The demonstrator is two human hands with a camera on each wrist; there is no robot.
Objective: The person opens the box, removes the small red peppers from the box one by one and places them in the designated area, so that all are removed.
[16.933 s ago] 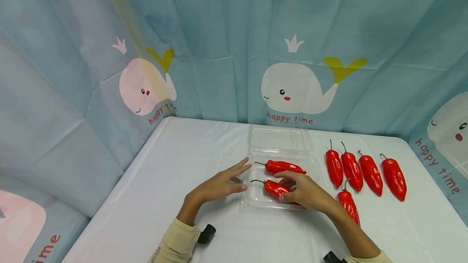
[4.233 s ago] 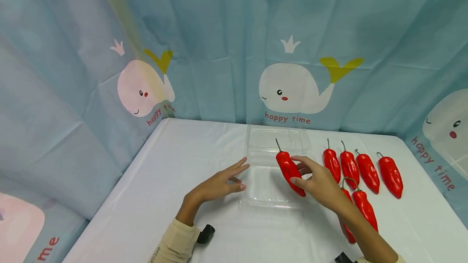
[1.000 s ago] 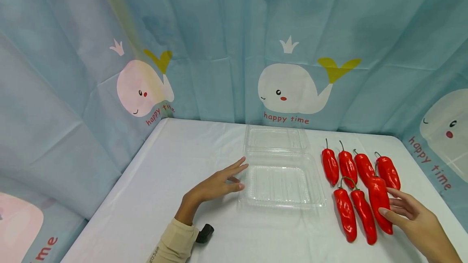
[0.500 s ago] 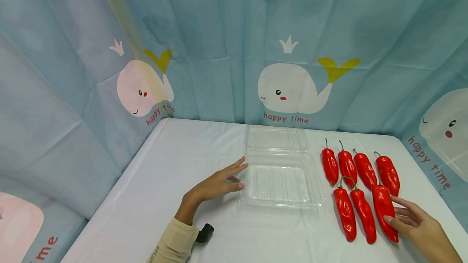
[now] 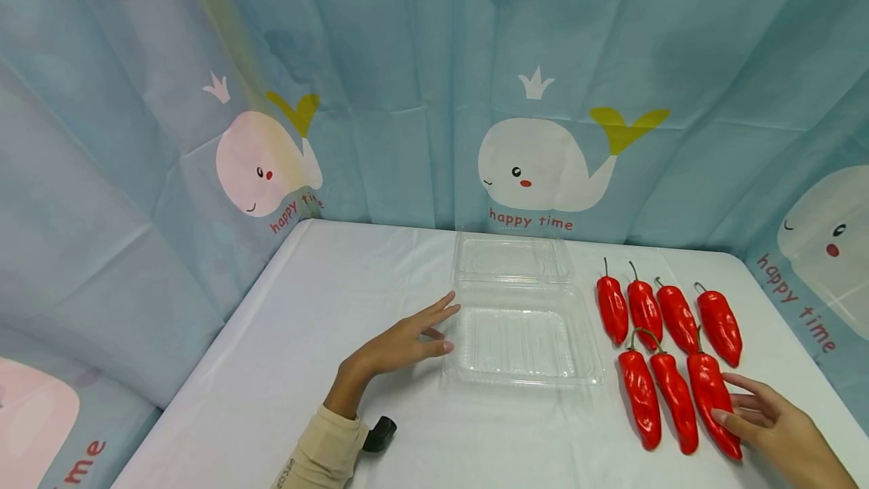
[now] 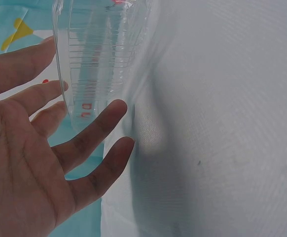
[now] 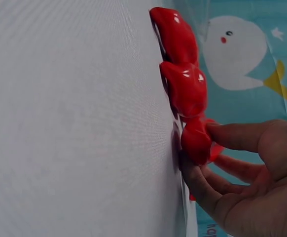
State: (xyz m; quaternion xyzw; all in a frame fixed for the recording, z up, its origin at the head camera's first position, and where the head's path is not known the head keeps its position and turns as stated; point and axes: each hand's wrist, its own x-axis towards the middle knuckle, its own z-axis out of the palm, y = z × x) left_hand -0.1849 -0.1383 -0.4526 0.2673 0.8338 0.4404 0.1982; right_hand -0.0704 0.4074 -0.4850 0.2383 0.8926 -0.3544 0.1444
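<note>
On the right of the table, my right hand holds a red chili pepper at the right end of the front row. Its thumb and fingers pinch the pepper near the lower end in the right wrist view. Two more peppers, a left one and a middle one, lie beside it. My left hand, fingers spread, is at the left edge of a clear plastic clamshell box, whose lid is folded back. In the left wrist view, fingertips touch or nearly touch the box wall.
Several red peppers lie in a back row behind the front ones, stems pointing away. A white cloth covers the table. Blue curtains with whale prints hang behind and at both sides.
The peppers that lay in the box earlier are out on the right side. In the last second my right hand lowered its pepper nearer the front, into the front row. The left hand stayed put.
</note>
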